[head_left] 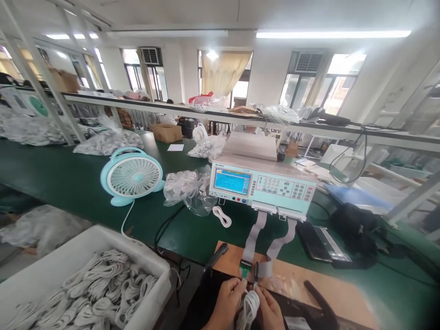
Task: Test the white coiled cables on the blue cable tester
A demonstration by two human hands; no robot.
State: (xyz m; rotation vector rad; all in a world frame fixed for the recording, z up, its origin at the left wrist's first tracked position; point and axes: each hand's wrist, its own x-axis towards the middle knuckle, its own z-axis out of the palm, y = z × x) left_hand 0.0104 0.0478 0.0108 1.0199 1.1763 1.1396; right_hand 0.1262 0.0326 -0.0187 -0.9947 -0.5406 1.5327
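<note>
My left hand [228,300] and my right hand [270,310] are close together at the bottom of the view, fingers pinched on a coiled white cable [250,306]. The left fingertips meet a small green circuit board [245,269] at the end of one grey ribbon cable [253,238]. By the right fingertips is a dark connector [256,271] near the other ribbon cable [279,247]. Both ribbons run to the front of a pale green cable tester [261,183] with a lit blue screen. Whether the cable's ends are seated in the connectors cannot be made out.
A white bin [144,256] full of bundled white cables stands at the left. On the green bench are a blue fan [134,176], a bag of cables [187,188], a loose coiled cable [222,217] and a black phone [314,243]. A wooden board [330,291] lies before me.
</note>
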